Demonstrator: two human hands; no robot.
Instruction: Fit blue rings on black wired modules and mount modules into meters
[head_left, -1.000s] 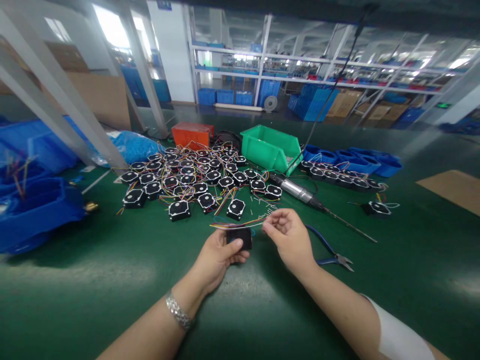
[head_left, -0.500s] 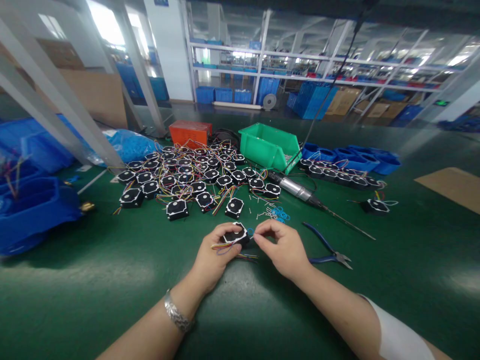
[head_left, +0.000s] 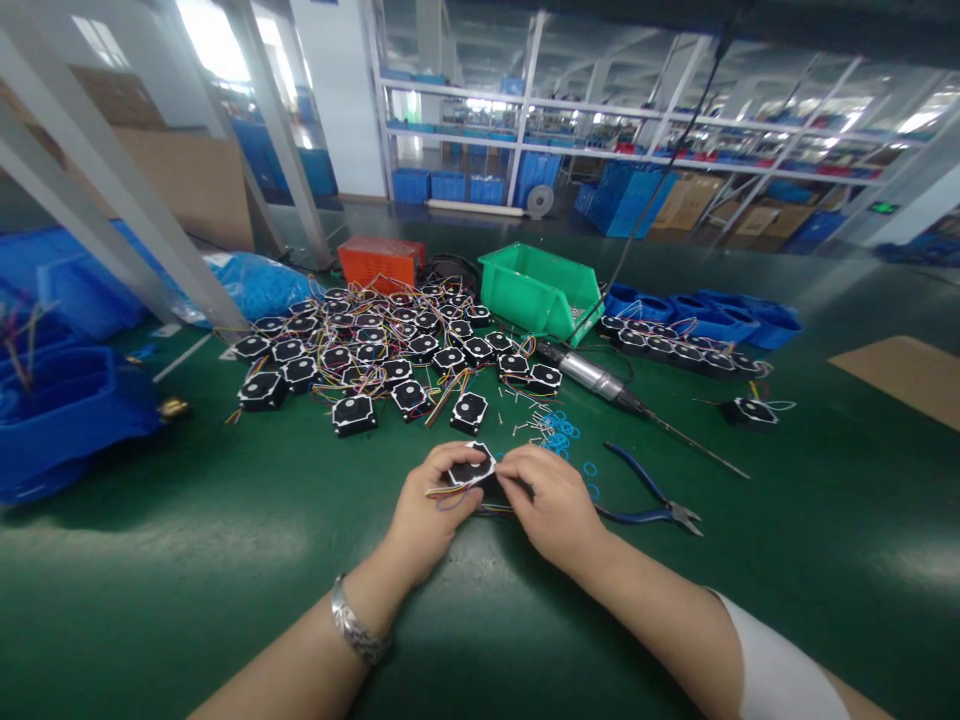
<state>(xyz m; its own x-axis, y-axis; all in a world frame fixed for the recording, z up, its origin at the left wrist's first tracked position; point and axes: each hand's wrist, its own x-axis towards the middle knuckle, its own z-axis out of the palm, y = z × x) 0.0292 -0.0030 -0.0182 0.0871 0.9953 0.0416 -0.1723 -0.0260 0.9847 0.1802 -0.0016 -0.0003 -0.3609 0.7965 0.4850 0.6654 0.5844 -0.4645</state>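
Observation:
My left hand (head_left: 433,510) is closed around a small black motor (head_left: 471,466) with white edging, thumb on the near side and fingers over the far side. Coloured wires (head_left: 450,492) come out of it beneath my thumb. At the motor's right corner, my right hand (head_left: 551,500) is closed in a pinch. What it pinches is mostly hidden now; a slim silvery screw showed there a moment ago. Just beyond this hand lie loose screws (head_left: 534,425) and blue rings (head_left: 559,432). Blue-handled cutting pliers (head_left: 646,478) rest to its right, partly behind my wrist.
Many similar motors (head_left: 373,335) with tangled wires spread across the green table. Behind them stand an orange box (head_left: 381,263) and a green bin (head_left: 536,290). An electric screwdriver (head_left: 596,378) points right. Blue bins (head_left: 75,410) stand at left; a motor row (head_left: 667,347) sits at right.
My right hand has moved left, so its fingertips now meet the motor's corner. More blue rings show beyond it. My left hand keeps its hold on the motor.

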